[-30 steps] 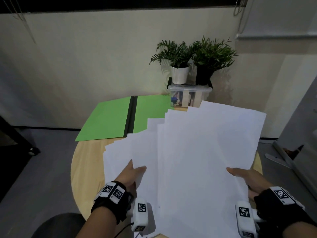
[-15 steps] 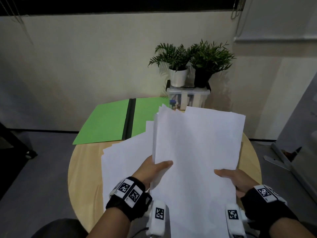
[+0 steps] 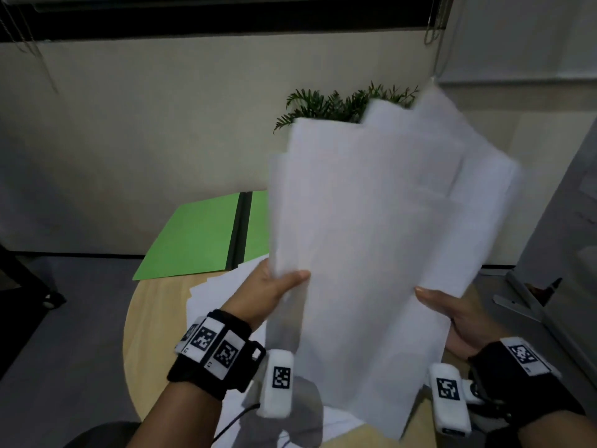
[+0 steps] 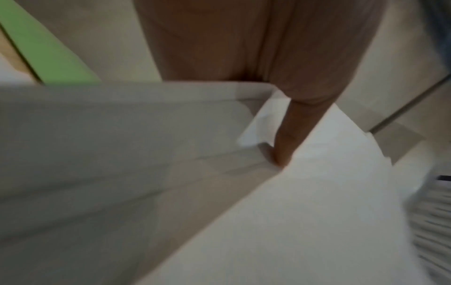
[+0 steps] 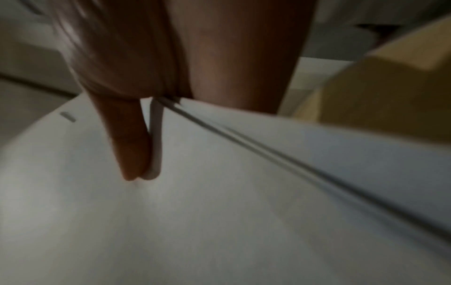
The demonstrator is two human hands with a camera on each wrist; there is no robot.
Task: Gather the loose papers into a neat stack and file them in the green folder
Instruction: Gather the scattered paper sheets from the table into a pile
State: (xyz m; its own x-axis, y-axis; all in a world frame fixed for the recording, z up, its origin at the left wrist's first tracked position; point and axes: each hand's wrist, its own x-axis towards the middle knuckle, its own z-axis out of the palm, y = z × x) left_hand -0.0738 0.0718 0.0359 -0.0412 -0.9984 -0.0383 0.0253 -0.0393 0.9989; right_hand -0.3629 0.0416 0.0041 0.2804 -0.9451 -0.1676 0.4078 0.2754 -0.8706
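A fanned bunch of white papers (image 3: pixel 371 247) stands nearly upright above the round wooden table (image 3: pixel 151 324), its top edges uneven and blurred. My left hand (image 3: pixel 274 286) grips its left edge with the thumb on the near face; the left wrist view shows that thumb (image 4: pixel 288 138) on the sheets (image 4: pixel 305 221). My right hand (image 3: pixel 449 308) pinches the right edge, thumb (image 5: pixel 127 146) on the front of the papers (image 5: pixel 219 221). More loose sheets (image 3: pixel 219 289) lie flat on the table below. The open green folder (image 3: pixel 193 244) lies at the far left with a dark spine.
Potted plants (image 3: pixel 336 105) at the table's back edge show only their leaves over the papers. A grey cabinet (image 3: pixel 562 221) stands to the right. The folder's left corner overhangs the table edge above grey floor (image 3: pixel 64 318).
Both hands lifted the bunch of papers off the table and tilted it upright, drawing the sheets closer together. It now hides the plant pots and the clear box. Some sheets stayed on the table.
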